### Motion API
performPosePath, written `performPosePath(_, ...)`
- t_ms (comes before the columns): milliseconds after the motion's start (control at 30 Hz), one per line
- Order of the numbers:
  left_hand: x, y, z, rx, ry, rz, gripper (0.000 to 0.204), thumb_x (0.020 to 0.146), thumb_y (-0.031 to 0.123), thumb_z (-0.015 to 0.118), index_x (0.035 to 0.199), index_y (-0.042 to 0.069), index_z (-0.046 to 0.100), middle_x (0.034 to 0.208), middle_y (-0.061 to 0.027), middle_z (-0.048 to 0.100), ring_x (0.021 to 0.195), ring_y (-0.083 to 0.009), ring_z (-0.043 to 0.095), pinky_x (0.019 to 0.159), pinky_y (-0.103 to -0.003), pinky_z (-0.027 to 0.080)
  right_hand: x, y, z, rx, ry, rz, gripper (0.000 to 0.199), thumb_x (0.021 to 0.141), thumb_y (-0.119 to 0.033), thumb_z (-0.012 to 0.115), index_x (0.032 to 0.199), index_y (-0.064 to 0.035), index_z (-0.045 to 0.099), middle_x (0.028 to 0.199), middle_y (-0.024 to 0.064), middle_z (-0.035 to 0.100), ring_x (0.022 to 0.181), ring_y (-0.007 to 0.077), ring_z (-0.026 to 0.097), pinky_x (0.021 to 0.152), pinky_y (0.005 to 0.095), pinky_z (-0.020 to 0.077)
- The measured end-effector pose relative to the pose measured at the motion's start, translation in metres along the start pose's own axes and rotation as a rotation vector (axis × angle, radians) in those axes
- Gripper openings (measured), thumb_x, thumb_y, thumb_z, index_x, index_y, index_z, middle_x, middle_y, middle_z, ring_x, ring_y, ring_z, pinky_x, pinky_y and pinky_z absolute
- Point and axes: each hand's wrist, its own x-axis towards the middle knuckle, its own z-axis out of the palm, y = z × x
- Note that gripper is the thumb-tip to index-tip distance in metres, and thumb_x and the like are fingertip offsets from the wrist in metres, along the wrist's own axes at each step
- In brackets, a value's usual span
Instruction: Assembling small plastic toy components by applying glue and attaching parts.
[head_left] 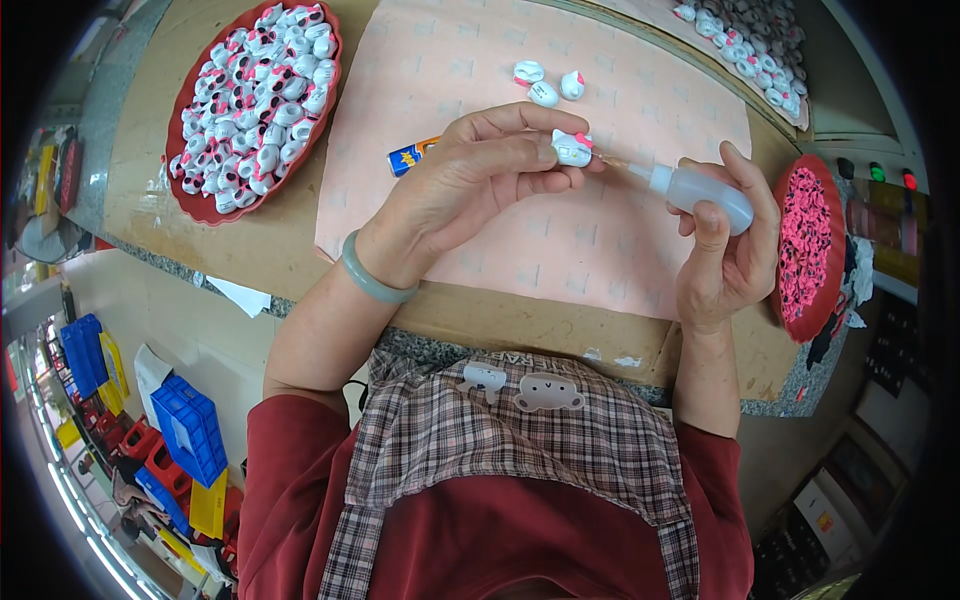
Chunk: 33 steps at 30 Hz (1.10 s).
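Between the fingertips of my left hand (pixel 480 165) is a small white cat-head figurine (pixel 573 149) with a pink bow. My right hand (pixel 735 235) grips a translucent squeeze bottle (pixel 708 198), tilted so its thin nozzle points left at the figurine. The nozzle's tip ends close to the figurine's right side; whether they touch I cannot tell. Several more white figurine heads (pixel 543 94) lie on the pink sheet (pixel 440 260) beyond my hands. A blue and orange tube or packet (pixel 408 158) sits partly hidden behind my left hand.
At the left, a red scalloped tray (pixel 186 205) is heaped with white-and-pink heads. A second red tray (pixel 833 250) at the right holds small pink pieces. More white heads (pixel 750 60) lie at the far right. Blue crates (pixel 188 425) stand to the lower left, off the table.
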Motion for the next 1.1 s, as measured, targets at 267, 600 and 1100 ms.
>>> performPosePath(267, 0.001, 0.0007, 0.0003, 0.01, -0.001, 0.01, 0.028, 0.087, 0.002, 0.051, 0.113, -0.004, 0.055, 0.102, -0.0174, 0.062, 0.09, -0.0189, 0.063, 0.083, -0.026, 0.052, 0.0007, 0.0007, 0.0011, 0.015, 0.0, 0.017, 0.035, 0.092, -0.016, 0.052, 0.12, 0.0053, 0.047, 0.089, 0.0169, 0.063, 0.062, 0.0105, 0.051, 0.055, 0.0203, 0.042)
performPosePath(600, 0.0006, 0.0016, 0.0002, 0.018, 0.027, 0.043, 0.029, 0.088, 0.004, 0.05, 0.115, -0.003, 0.054, 0.106, -0.0208, 0.061, 0.088, -0.0154, 0.062, 0.083, -0.024, 0.051, 0.0007, 0.0006, -0.0002, -0.003, 0.002, 0.003, 0.034, 0.092, -0.015, 0.052, 0.119, 0.0059, 0.048, 0.089, 0.0167, 0.063, 0.061, 0.0098, 0.051, 0.055, 0.0198, 0.042)
performPosePath(1100, 0.0008, -0.0006, 0.0001, 0.013, 0.057, -0.001, 0.028, 0.088, 0.002, 0.051, 0.115, -0.005, 0.055, 0.102, -0.0167, 0.063, 0.089, -0.0175, 0.063, 0.081, -0.025, 0.052, 0.0016, 0.0019, 0.0022, 0.071, -0.007, 0.071, 0.036, 0.093, -0.019, 0.051, 0.119, 0.0053, 0.048, 0.088, 0.0164, 0.063, 0.061, 0.0098, 0.052, 0.053, 0.0195, 0.0414)
